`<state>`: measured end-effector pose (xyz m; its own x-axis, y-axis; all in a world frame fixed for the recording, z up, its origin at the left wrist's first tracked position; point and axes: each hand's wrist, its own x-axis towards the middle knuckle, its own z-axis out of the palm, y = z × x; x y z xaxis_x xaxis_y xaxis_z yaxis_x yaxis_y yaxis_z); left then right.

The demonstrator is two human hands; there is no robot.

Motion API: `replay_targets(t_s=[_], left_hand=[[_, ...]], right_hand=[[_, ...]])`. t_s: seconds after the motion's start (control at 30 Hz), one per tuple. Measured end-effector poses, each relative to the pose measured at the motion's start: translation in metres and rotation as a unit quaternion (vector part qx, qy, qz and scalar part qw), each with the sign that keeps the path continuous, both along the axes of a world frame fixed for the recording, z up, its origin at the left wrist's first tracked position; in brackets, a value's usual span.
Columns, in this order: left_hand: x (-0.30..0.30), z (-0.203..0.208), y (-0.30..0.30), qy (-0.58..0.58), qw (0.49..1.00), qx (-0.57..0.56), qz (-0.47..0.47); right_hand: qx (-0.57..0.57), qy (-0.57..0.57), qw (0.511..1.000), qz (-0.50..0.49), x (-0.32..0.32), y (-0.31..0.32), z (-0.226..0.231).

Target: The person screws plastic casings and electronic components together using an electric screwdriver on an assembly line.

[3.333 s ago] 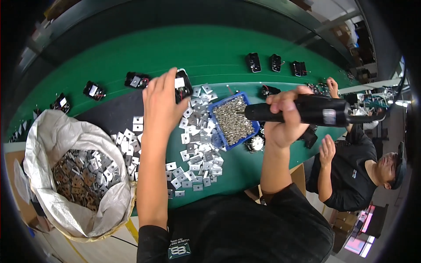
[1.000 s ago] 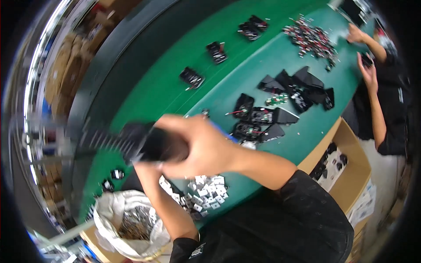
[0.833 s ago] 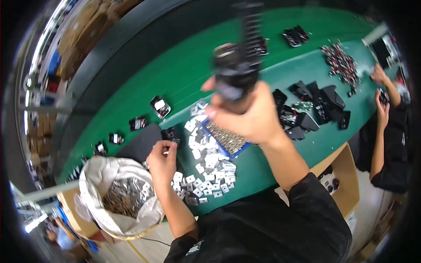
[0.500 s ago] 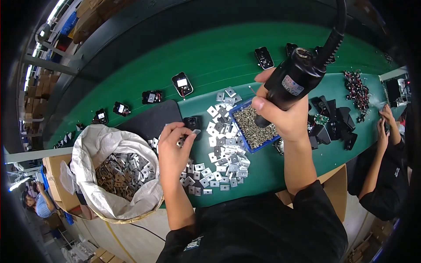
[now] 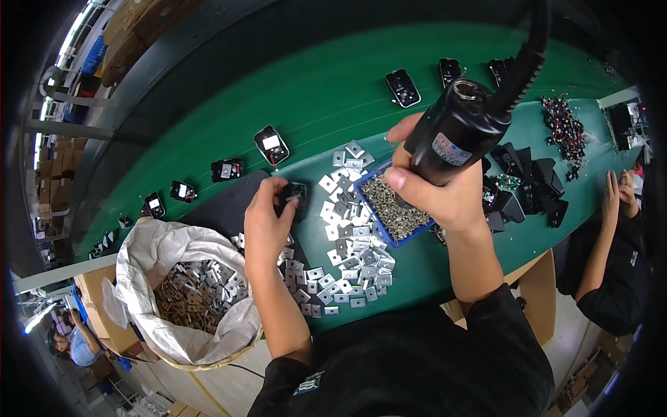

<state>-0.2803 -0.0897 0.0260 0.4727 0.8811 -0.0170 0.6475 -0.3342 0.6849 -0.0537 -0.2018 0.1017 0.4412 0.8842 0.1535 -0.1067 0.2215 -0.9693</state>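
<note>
My right hand (image 5: 445,198) is wrapped around a thick black electric screwdriver (image 5: 455,128), its cord rising to the top. The tool's lower end is over a blue tray (image 5: 394,244) full of small screws (image 5: 397,212); its tip is hidden among them. My left hand (image 5: 266,219) is closed at a small black plastic housing (image 5: 299,198), thumb and fingers at its left side. A grey piece shows by the thumb; whether it is still pinched I cannot make out. Many square metal plates (image 5: 358,260) with centre holes lie between the hands.
A white woven sack (image 5: 135,278) of metal pieces stands at left. Housings with parts inside (image 5: 271,144) sit along the green conveyor belt (image 5: 333,76). Black plastic parts (image 5: 511,205) and a wire heap (image 5: 564,135) lie at right, near a co-worker's hands (image 5: 615,198).
My left hand has brought a metal plate from beside the housing down onto it. The screwdriver stays over the screws. Housings on the belt have shifted left in the picture, and the view has moved slightly.
</note>
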Motion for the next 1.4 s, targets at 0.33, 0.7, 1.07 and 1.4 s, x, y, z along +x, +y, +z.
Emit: replay_targets(t_s=[0.33, 0.7, 1.07, 1.4], left_hand=[[-0.007, -0.005, 0.0, 0.061, 0.997, -0.021, -0.042], [-0.003, -0.007, -0.002, 0.038, 0.992, -0.117, -0.008], [0.049, 0.014, -0.047, -0.136, 0.965, 0.122, -0.186], [0.062, 0.009, -0.061, -0.207, 0.955, 0.103, -0.187]], right_hand=[[0.011, 0.06, 0.998, 0.033, 0.004, 0.009, -0.018], [0.05, 0.075, 0.996, 0.027, 0.003, 0.004, -0.017], [0.128, 0.06, 0.99, -0.005, 0.004, -0.01, -0.007], [0.225, 0.111, 0.966, 0.059, 0.004, -0.02, -0.003]])
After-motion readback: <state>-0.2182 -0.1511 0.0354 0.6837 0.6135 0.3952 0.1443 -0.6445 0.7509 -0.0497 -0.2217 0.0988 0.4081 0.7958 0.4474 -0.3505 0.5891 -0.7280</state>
